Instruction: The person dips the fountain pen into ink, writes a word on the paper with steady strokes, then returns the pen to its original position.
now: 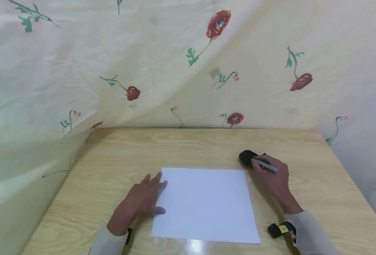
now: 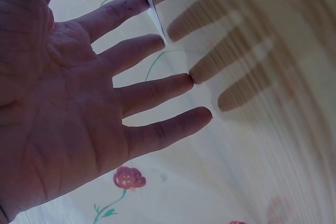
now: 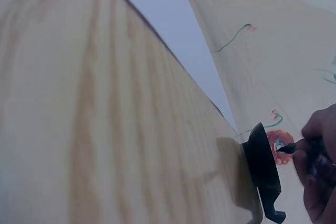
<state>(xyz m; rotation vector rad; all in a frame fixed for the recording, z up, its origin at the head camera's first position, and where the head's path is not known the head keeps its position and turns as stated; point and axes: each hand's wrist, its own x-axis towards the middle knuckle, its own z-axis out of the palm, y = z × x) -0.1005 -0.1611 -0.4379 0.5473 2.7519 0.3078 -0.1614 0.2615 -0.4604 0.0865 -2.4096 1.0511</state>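
Note:
A blank white sheet of paper [image 1: 205, 205] lies on the wooden table. My left hand [image 1: 144, 196] is spread over its left edge, fingers straight and apart; the left wrist view shows the palm [image 2: 63, 93] and the paper's edge [image 2: 152, 11] by the fingertips. Beyond the sheet's far right corner, my right hand [image 1: 275, 177] pinches a grey pen [image 1: 267, 165] between thumb and fingers. Its dark tip points left, over a black rounded object [image 1: 246, 158] with a small bent tab, seen from the side in the right wrist view [image 3: 262, 166].
The light wooden table [image 1: 127, 148] reaches back to a hanging cream cloth [image 1: 162, 63] with red flowers, which also runs along both sides. A black wrist device [image 1: 278, 230] with a yellow label sits at the right sleeve [image 1: 312, 233].

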